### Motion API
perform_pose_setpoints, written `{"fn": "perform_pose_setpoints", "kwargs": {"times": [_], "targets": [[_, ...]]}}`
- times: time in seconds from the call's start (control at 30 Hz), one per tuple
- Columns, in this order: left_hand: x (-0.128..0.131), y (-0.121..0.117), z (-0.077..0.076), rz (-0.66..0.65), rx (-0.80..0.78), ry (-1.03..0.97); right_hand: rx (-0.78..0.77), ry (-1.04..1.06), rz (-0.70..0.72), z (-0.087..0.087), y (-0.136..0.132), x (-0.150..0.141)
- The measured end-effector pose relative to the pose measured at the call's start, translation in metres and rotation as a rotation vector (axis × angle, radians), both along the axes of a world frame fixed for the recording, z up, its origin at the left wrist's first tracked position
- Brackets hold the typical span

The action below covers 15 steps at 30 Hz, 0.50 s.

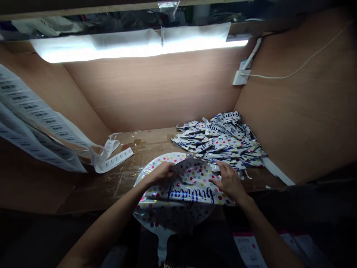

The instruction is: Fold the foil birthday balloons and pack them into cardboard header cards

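A flat foil balloon (192, 176), white with coloured dots and blue "birthday" lettering that reads upside down, lies folded across the front edge of the cardboard-covered bench. Its round lower part and tail hang over that edge. My left hand (163, 173) is closed on the foil near the fold, its fingertips partly hidden. At the balloon's right side is my right hand (230, 182), with thumb and fingers apart over the foil. Just behind it rises a heap of folded balloons (223, 139) in the same print.
Long strips of barcode labels (36, 108) hang at the left, their ends curling onto the bench (111, 186). Wooden panels enclose the back and sides. A bright tube light (139, 46) runs overhead. A white socket box (241, 76) with a cable is on the right.
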<state>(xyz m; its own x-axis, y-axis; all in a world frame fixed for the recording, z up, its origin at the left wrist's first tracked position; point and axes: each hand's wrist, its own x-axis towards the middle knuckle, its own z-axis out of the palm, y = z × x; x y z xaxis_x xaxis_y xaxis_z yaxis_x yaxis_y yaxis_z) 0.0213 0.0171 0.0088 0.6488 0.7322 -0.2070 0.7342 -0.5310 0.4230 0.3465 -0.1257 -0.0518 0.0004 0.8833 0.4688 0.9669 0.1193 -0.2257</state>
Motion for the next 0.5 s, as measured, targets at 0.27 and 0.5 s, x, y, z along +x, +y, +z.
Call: {"fn": "perform_pose_setpoints", "kwargs": {"times": [0.27,0.5], "targets": [[-0.101,-0.066,0.032,-0.453,0.883,-0.413,0.081,0.058,0.663,0.08,0.02,-0.029],[-0.149,-0.103,-0.079,-0.208,0.541,-0.287,0.028,-0.002,0.723,-0.043,-0.027,-0.063]]}}
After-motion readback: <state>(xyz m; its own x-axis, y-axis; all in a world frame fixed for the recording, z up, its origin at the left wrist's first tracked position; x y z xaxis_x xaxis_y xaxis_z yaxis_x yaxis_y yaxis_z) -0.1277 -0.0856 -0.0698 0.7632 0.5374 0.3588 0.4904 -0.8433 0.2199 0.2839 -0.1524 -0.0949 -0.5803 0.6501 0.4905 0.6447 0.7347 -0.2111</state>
